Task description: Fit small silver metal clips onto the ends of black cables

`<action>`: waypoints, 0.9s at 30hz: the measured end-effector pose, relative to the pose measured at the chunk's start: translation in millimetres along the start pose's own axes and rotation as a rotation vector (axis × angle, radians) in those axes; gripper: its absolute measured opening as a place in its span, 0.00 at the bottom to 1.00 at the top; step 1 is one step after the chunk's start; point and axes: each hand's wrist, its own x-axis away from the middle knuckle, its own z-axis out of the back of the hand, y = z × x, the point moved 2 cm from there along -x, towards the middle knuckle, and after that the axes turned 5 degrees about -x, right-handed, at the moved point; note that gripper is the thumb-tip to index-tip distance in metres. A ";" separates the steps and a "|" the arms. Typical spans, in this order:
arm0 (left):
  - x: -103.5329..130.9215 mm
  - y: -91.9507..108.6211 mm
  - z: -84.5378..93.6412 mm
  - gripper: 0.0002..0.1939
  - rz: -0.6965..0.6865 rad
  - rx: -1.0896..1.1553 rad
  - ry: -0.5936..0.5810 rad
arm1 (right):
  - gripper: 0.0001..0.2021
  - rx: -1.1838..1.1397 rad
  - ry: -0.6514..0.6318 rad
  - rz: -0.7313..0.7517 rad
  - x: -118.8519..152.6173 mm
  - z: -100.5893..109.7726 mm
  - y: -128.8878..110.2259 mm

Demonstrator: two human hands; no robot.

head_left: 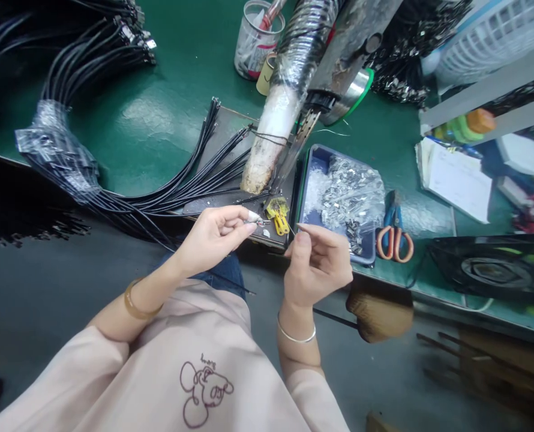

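My left hand (pixel 215 237) is closed in a pinch on the end of a black cable, whose small metal tip (pixel 263 222) sticks out past the fingertips. A white cover wraps one of its fingertips. To the right, my right hand (pixel 318 261) pinches a thin silvery strand that looks like solder wire (pixel 293 230), pointing toward the cable tip. Just beyond both hands, a yellow fixture (pixel 278 216) sits on the dark board (pixel 213 144). Several black cables (pixel 177 186) lie across that board, their ends fanned out. The fingers hide most of the held cable.
A wide duct wrapped in plastic (pixel 289 84) hangs over the board beside a metal arm (pixel 352 42). On the right are a blue tray (pixel 309 198) of small metal parts, orange-handled cutters (pixel 393 234) and a black fan (pixel 487 264). A plastic-wrapped cable bundle (pixel 57 144) lies left.
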 end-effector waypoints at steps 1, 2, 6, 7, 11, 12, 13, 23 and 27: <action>-0.3 -0.5 0.0 0.10 0.004 0.004 0.001 | 0.03 -0.017 0.024 -0.006 0.6 -0.4 0.6; -0.7 -1.1 0.1 0.09 0.009 0.005 -0.001 | 0.03 -0.033 0.024 -0.006 0.7 -1.7 0.9; -3.1 -3.6 0.9 0.10 0.017 -0.014 -0.003 | 0.06 -0.005 -0.153 0.081 -1.7 -12.0 -1.2; -3.8 -3.8 1.1 0.10 0.010 -0.025 0.003 | 0.07 0.018 -0.177 0.112 -2.7 -14.1 -1.9; -6.8 -3.3 1.4 0.09 -0.047 -0.070 0.055 | 0.08 0.059 -0.167 0.183 -5.2 -18.4 -2.8; -7.2 -3.2 1.4 0.09 -0.060 -0.082 0.073 | 0.08 0.050 -0.169 0.172 -5.2 -19.1 -2.2; -7.4 -3.3 1.5 0.08 -0.067 -0.096 0.094 | 0.08 0.034 -0.173 0.150 -5.0 -19.7 -1.5; -5.9 -4.6 -0.4 0.08 -0.060 -0.185 0.128 | 0.09 0.075 -0.198 0.227 -6.3 -19.9 -2.0; -7.1 -3.8 -0.7 0.08 -0.058 -0.162 0.112 | 0.09 0.089 -0.210 0.249 -8.5 -19.1 -2.3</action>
